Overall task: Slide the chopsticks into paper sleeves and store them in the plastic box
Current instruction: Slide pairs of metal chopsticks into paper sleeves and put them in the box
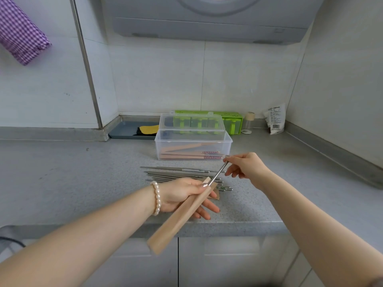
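Overhead, a head-worn camera is looking down at a grey speckled table [62, 172] running along white tiled walls [157, 79], with pale cabinet doors [217, 262] below its front edge. A grey range hood [207, 19] is hanging on the wall above, and a purple checked cloth [20, 34] is showing at the upper left.

The left hand [182, 195], wearing a pearl bracelet [156, 197], is holding a tan paper sleeve [180, 216] out over the table's front edge; its thumb is pressing the sleeve's upper end against the fingers [209, 208], which are lying fairly straight beneath it. The right hand [246, 166] is pinching the top of a metal chopstick [217, 172] between thumb and fingers [230, 170], and the chopstick's lower end is sitting inside the sleeve's open mouth.

Just beyond the left fingers, a row of loose metal chopsticks [178, 175] is lying flat on the table, with a scrap of brown paper [215, 195] showing beside them. Further back, just beyond the right fingers, a clear plastic box [192, 148] is standing with its hinged lid up, holding several sleeved chopsticks [186, 154] on its floor.

Behind the box, against the wall, a green container [228, 121] is standing beside a small clear jar [248, 123] and a white packet [274, 119]. Far beyond the left fingers, a grey tray [124, 131] is holding something yellow and black.
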The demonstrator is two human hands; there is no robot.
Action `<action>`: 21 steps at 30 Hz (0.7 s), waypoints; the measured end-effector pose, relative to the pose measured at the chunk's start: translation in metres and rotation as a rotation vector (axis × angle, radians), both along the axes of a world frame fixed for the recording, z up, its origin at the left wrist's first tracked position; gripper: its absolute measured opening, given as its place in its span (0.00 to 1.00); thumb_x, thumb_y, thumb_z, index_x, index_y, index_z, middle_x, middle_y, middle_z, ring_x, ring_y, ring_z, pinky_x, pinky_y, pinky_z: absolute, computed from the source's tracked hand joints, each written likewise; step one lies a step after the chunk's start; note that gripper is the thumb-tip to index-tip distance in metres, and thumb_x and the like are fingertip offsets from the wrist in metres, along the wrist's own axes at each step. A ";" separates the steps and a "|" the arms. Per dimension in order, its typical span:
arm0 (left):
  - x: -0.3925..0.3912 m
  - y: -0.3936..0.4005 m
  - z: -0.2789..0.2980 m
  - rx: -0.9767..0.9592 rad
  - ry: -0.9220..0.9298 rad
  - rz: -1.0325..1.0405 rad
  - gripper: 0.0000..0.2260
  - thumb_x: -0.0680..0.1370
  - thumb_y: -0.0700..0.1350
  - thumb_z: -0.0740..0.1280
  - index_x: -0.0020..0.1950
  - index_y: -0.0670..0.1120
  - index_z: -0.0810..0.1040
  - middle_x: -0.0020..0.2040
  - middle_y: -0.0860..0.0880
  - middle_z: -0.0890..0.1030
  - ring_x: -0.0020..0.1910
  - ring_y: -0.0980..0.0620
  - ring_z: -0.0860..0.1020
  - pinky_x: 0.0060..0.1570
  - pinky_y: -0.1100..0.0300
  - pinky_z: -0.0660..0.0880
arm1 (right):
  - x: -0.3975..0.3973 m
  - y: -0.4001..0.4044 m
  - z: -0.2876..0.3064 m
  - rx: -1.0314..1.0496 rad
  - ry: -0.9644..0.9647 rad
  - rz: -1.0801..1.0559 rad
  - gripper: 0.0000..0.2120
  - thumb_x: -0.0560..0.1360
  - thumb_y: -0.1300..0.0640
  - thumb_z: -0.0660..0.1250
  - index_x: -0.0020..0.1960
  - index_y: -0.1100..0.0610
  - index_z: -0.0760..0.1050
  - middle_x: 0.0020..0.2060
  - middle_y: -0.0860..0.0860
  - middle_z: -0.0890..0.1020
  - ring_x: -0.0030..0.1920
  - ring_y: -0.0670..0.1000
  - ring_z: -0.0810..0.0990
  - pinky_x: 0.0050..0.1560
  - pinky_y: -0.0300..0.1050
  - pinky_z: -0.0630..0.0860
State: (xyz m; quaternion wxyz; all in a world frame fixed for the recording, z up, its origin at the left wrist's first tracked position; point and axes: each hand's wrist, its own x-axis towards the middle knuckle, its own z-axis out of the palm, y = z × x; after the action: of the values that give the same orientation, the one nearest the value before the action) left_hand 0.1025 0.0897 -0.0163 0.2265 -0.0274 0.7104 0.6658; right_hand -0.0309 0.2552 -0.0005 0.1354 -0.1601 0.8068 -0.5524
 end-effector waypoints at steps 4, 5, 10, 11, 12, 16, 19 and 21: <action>0.000 0.009 0.002 -0.007 0.051 0.101 0.15 0.83 0.46 0.50 0.49 0.40 0.72 0.42 0.45 0.84 0.33 0.51 0.82 0.33 0.63 0.77 | 0.004 -0.007 -0.001 -0.014 -0.026 0.046 0.10 0.76 0.57 0.65 0.47 0.62 0.81 0.29 0.55 0.83 0.25 0.47 0.74 0.30 0.39 0.67; -0.001 0.010 0.001 -0.016 0.064 0.134 0.15 0.83 0.46 0.50 0.48 0.40 0.72 0.41 0.45 0.84 0.31 0.51 0.82 0.31 0.64 0.76 | 0.005 -0.009 -0.002 -0.038 -0.031 0.039 0.09 0.76 0.58 0.65 0.47 0.63 0.81 0.29 0.54 0.82 0.24 0.46 0.74 0.29 0.39 0.67; -0.003 0.015 -0.003 -0.106 0.114 0.273 0.15 0.83 0.46 0.50 0.46 0.39 0.71 0.42 0.44 0.84 0.30 0.50 0.82 0.26 0.64 0.75 | 0.005 -0.014 -0.002 -0.060 -0.075 0.056 0.10 0.77 0.58 0.64 0.48 0.64 0.80 0.29 0.55 0.82 0.24 0.47 0.74 0.28 0.39 0.66; -0.003 0.015 -0.004 -0.134 0.122 0.288 0.15 0.83 0.46 0.50 0.46 0.39 0.71 0.43 0.44 0.84 0.30 0.49 0.82 0.26 0.64 0.75 | 0.006 -0.015 -0.002 -0.041 -0.070 0.073 0.10 0.77 0.57 0.64 0.48 0.64 0.80 0.30 0.55 0.82 0.25 0.48 0.74 0.28 0.39 0.66; -0.004 0.015 -0.004 -0.158 0.126 0.300 0.15 0.83 0.46 0.50 0.46 0.39 0.71 0.43 0.43 0.84 0.31 0.48 0.82 0.27 0.63 0.75 | 0.007 -0.016 -0.002 -0.014 -0.060 0.096 0.11 0.77 0.57 0.64 0.47 0.63 0.80 0.30 0.56 0.82 0.25 0.48 0.74 0.27 0.38 0.66; -0.003 0.012 -0.003 -0.222 0.135 0.320 0.15 0.83 0.46 0.50 0.47 0.39 0.71 0.42 0.44 0.84 0.31 0.48 0.82 0.28 0.62 0.76 | 0.013 -0.019 -0.002 0.113 -0.001 0.216 0.15 0.78 0.51 0.62 0.46 0.62 0.80 0.29 0.53 0.83 0.27 0.48 0.75 0.27 0.37 0.67; -0.001 0.009 -0.001 -0.252 0.123 0.309 0.15 0.83 0.46 0.49 0.46 0.39 0.70 0.41 0.44 0.83 0.30 0.49 0.82 0.27 0.63 0.76 | 0.013 -0.015 0.004 0.227 0.031 0.349 0.18 0.79 0.47 0.58 0.50 0.59 0.79 0.33 0.53 0.84 0.29 0.48 0.77 0.31 0.37 0.69; 0.001 0.007 0.001 -0.271 0.110 0.304 0.15 0.83 0.46 0.49 0.46 0.40 0.70 0.39 0.44 0.83 0.28 0.50 0.81 0.26 0.63 0.75 | 0.011 -0.014 0.007 0.247 0.010 0.416 0.18 0.80 0.47 0.56 0.53 0.59 0.78 0.36 0.54 0.84 0.31 0.48 0.77 0.33 0.38 0.69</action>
State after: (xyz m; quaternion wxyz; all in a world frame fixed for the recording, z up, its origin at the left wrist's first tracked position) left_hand 0.1035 0.0962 -0.0153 0.0783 -0.1281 0.7925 0.5912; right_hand -0.0196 0.2414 0.0069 0.2610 -0.3075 0.8186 -0.4089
